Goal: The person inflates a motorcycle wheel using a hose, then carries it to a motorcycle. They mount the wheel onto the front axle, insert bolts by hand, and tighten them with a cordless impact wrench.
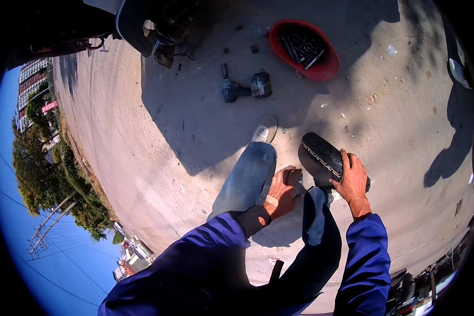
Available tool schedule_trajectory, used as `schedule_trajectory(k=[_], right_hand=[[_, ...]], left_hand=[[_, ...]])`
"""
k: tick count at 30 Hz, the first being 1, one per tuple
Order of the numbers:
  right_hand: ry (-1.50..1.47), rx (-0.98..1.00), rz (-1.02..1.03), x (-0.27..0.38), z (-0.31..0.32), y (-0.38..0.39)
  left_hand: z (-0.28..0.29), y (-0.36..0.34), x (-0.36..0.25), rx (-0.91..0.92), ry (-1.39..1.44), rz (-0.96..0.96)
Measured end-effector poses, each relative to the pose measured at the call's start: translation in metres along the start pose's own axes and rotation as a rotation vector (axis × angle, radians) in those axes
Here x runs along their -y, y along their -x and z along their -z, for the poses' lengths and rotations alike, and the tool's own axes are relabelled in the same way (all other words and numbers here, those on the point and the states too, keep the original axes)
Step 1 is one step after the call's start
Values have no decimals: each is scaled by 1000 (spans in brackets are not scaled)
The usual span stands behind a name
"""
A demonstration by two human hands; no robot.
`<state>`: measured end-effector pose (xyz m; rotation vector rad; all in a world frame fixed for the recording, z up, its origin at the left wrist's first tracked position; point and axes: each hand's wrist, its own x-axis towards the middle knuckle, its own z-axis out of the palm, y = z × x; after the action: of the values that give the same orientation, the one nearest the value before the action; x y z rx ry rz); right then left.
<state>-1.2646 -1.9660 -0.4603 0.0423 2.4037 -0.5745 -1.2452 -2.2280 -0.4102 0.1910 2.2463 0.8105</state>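
A black tyre-like piece (316,152) with a grooved surface and a pale lettered stripe stands on the ground between my feet, beside my right knee. My right hand (351,181) grips its right side, with the thumb at the near edge and the fingers over the top. Between my knees is my left hand (283,194), its fingers bent and apart from the thumb. Nothing shows in that hand, and it is a little short of the black piece.
A blue and black cordless impact wrench (242,90) lies on the dusty ground ahead. To its right, an upturned red helmet (329,68) holds several metal sockets and tools. Part of a vehicle (137,29) stands at the upper left. My left shoe (264,130) is just below the wrench.
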Motion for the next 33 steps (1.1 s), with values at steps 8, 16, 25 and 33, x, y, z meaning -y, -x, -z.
schedule_trajectory(k=[8,16,25,33], right_hand=[[48,20,-291,114,12,-64],[-833,-207,-202,221,150,-118],[-1629,-108,32,227,97,-286],[-1606,173,185,173,81,-361]], left_hand=[[15,149,-2,127,480,374],[156,-39,135,-698,1487,942],[299,-175,233,-616,1894,214],[259,-229,274,-836,1783,84]])
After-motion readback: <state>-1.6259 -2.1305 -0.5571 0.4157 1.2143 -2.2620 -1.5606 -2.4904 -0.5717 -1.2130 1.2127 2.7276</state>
